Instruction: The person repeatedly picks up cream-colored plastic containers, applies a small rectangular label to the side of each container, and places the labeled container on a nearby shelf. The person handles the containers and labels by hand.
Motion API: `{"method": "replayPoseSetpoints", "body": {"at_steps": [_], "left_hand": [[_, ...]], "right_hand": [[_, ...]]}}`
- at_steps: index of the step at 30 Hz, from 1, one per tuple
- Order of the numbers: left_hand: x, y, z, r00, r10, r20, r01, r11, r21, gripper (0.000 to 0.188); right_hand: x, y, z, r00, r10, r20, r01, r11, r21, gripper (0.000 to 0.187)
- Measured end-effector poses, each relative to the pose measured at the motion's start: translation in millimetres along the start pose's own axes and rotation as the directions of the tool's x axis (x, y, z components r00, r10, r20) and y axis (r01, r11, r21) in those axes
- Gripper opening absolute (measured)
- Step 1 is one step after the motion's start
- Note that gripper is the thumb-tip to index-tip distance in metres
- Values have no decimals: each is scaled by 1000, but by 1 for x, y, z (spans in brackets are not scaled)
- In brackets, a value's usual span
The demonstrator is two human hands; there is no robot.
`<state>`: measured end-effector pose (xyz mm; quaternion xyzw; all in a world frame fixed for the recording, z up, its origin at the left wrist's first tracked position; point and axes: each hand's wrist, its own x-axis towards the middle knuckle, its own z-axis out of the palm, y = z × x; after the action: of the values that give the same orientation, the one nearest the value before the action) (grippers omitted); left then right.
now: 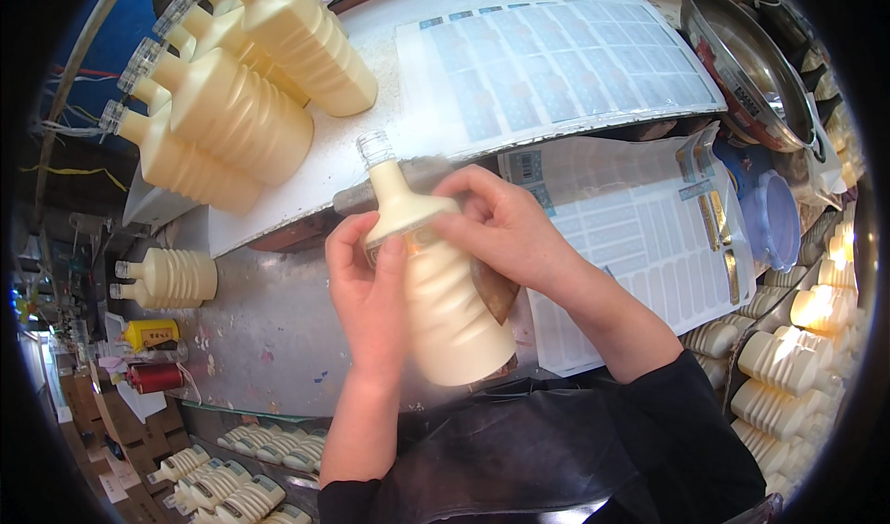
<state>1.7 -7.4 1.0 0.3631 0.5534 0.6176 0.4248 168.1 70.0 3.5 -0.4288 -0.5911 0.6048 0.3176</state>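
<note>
I'm holding a cream bottle [454, 306] tilted in front of me, neck pointing away; my left hand [366, 283] is curling round its shoulder, thumb on the face. My right hand [505, 220] is working at the shoulder's other edge, fingers half curled and thumb close in; I can't tell whether it's pinching anything. I'm apparently smoothing a label strip [414, 235] across the shoulder, and the next move is probably calling for light, even pressure round the curve. More bottles [246, 121] are standing on the white table [394, 88]; their opaque walls are hiding any contents.
</note>
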Motion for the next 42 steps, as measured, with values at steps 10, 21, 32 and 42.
{"method": "replayPoseSetpoints", "body": {"at_steps": [10,21,32,42], "left_hand": [[0,1,1,1000,-18,-6,18,1000,-24,34],[1,-4,-2,1000,2,-7,-2,1000,19,35],[4,-6,-7,998,0,-59,3,999,49,37],[10,-20,-19,981,-155,120,169,979,-117,49]], "right_hand": [[0,-2,-1,1000,0,3,0,999,-33,28],[1,-6,-31,992,71,-101,-11,869,494,27],[-10,0,-17,940,-91,-329,103,995,18,21],[-1,5,4,998,64,17,-66,991,115,34]]}}
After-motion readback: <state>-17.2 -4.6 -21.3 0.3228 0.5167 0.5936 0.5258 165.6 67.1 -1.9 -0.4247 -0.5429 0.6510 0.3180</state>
